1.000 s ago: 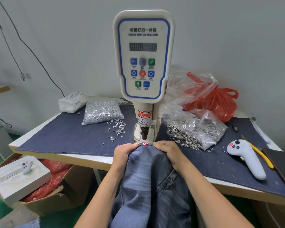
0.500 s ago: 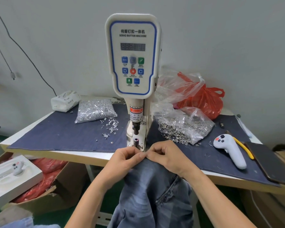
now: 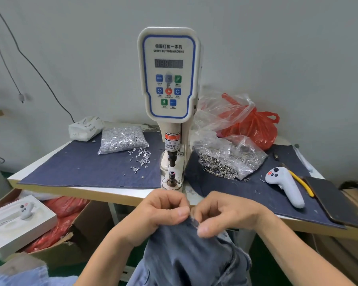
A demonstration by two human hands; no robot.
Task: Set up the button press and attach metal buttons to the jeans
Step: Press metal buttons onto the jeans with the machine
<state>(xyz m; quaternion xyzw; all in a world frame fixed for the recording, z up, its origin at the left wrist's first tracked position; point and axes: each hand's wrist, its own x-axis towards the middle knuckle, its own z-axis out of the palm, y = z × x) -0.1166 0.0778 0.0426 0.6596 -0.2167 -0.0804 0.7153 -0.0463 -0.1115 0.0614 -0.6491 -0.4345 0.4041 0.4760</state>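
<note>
Pulled the jeans (image 3: pixel 186 250) waistband off the press (image 3: pixel 170 120), now just below its die. Left hand (image 3: pixel 163 211) & right hand (image 3: pixel 225 213) both pinch the band edge. Risk: fabric bunches, button lands off-mark.

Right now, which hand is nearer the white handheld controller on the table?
Right. The right hand grips the jeans waistband just left of the controller, which lies farther along the table's right side. The left hand grips the waistband beyond it.
</note>
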